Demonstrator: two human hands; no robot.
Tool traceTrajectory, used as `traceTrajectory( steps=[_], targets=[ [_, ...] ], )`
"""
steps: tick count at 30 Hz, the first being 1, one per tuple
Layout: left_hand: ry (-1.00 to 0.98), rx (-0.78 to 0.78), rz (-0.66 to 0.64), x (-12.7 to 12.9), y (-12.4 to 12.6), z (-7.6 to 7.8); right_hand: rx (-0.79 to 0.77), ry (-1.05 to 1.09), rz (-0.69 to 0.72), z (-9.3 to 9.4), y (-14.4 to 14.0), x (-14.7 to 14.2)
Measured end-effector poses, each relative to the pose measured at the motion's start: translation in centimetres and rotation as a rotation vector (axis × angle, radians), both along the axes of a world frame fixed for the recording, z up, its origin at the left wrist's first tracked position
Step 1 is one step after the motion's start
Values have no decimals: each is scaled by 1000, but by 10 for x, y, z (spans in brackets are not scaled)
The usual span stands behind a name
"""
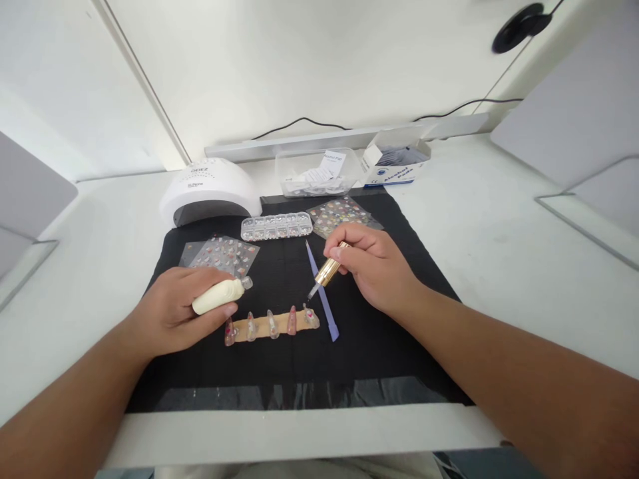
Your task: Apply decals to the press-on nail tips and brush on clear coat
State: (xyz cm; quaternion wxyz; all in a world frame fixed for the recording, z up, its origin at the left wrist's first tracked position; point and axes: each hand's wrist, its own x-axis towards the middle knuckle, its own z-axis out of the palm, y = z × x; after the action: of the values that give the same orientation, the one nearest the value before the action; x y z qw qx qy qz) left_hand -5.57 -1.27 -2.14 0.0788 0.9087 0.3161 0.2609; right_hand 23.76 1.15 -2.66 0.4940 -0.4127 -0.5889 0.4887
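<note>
My left hand [172, 313] grips a small cream bottle [217, 295], its open neck pointing right. My right hand [372, 263] pinches a gold-capped brush [328, 269], whose fine tip hovers just above the rightmost false nail. Several false nails sit in a row on a tan strip [272, 324] on the black mat [299, 359], between the two hands. A blue-violet stick [323, 296] lies on the mat, slanting under the brush.
A white nail lamp [210, 189] stands at the back left. A clear bead box [276, 225], two sticker sheets [224, 255], a clear tub [314, 174] and an alcohol-pad box [394, 163] lie behind the mat. Grey panels flank the white table.
</note>
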Motion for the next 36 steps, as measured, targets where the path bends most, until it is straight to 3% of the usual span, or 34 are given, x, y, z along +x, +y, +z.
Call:
traceTrajectory(
  steps=[11, 26, 36],
  targets=[
    [-17, 10, -10, 0, 0, 1, -50, 108, 8, 2, 3, 0],
    [4, 5, 11, 1, 0, 0, -88, 42, -1, -2, 5, -4],
    [-6, -11, 16, 1, 0, 0, -112, 124, 4, 3, 4, -3]
  ],
)
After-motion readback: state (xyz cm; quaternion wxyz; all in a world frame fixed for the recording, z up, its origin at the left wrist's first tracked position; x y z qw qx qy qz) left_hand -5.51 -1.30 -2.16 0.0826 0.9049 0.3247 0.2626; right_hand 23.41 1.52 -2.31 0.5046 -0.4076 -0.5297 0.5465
